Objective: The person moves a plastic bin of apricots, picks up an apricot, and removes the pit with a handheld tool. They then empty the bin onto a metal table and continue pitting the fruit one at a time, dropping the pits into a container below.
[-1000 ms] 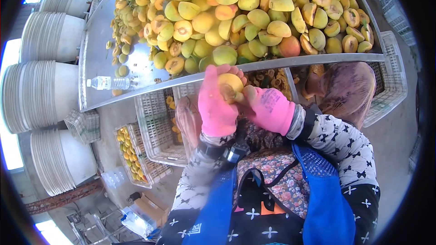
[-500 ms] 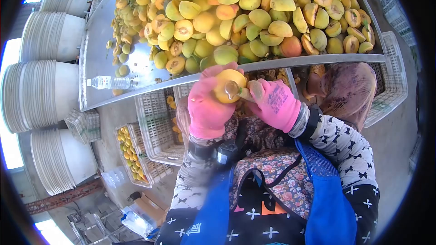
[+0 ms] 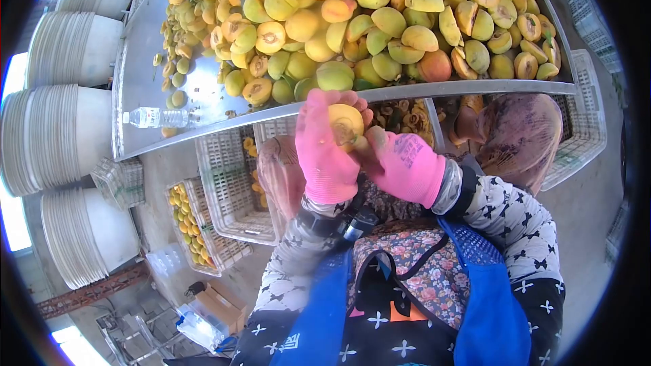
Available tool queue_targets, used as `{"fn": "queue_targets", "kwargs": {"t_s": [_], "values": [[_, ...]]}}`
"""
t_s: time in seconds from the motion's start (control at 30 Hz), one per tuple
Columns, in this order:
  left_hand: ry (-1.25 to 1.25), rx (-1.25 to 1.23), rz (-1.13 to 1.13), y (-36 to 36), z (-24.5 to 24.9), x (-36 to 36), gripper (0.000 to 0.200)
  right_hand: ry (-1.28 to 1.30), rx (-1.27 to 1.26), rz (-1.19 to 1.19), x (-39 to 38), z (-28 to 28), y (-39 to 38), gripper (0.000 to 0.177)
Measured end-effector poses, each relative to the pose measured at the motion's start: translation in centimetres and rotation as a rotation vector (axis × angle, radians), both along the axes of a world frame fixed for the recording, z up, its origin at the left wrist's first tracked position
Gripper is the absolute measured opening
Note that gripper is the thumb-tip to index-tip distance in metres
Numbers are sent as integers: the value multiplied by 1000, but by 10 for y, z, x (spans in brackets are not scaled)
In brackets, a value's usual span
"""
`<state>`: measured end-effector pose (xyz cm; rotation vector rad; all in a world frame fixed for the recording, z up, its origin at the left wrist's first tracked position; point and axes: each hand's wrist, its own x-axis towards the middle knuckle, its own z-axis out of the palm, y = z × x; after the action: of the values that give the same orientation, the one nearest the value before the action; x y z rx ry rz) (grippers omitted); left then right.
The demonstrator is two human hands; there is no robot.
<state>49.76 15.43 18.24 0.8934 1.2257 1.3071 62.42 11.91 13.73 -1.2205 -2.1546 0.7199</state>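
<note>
My left hand (image 3: 327, 152), in a pink glove, is wrapped around a yellow peach half (image 3: 346, 124) with its cut face turned up toward me. Closed beside it is my right hand (image 3: 409, 166), also in a pink glove, on the handle of a small pitting spoon (image 3: 363, 147). The spoon's tip meets the lower right of the cut face; motion blur and fingers hide most of it. Both hands are just in front of the metal table edge, over my lap.
A metal table (image 3: 224, 120) bears a heap of halved peaches (image 3: 380, 24) and a plastic bottle (image 3: 159, 118). Below stand a white crate (image 3: 234, 210), a crate of peaches (image 3: 193, 230) and another crate (image 3: 588, 102) at right. Stacked white tubs (image 3: 68, 118) line the left.
My left hand has tilted more upright, turning the peach half with it. The spoon's rounded head, plain over the middle of the fruit before, is now lower and mostly hidden.
</note>
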Motion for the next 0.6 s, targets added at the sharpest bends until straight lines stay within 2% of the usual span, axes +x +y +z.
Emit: {"fn": "queue_targets", "kwargs": {"t_s": [0.03, 0.07, 0.17, 0.27, 0.33, 0.37, 0.47, 0.6], "values": [[-149, -88, 72, 0, 7, 5, 35, 68, 84, 19, -2, -3, -1, 25], [-195, -127, 60, 0, 12, 7, 35, 139, 167, 40, -4, -4, -1, 24], [-286, -187, -45, 1, 18, 4, 36, 533, -1013, 137, 12, 42, 6, 19], [-258, -76, -334, 5, 7, -12, 38, 877, -1320, 368, 23, 27, 7, 17], [-175, 77, -575, 14, -1, -23, 43, 924, -1345, 336, 24, 29, 6, 13], [-277, -57, -591, 20, 3, -24, 40, 919, -1348, 336, 25, 26, 7, 13], [-296, -53, -494, 20, -5, -18, 41, 1002, -1431, 348, 27, 15, 8, 12], [-75, -5, -402, 31, -17, -32, 40, 981, -1520, 373, 41, 25, 8, 14]]}}
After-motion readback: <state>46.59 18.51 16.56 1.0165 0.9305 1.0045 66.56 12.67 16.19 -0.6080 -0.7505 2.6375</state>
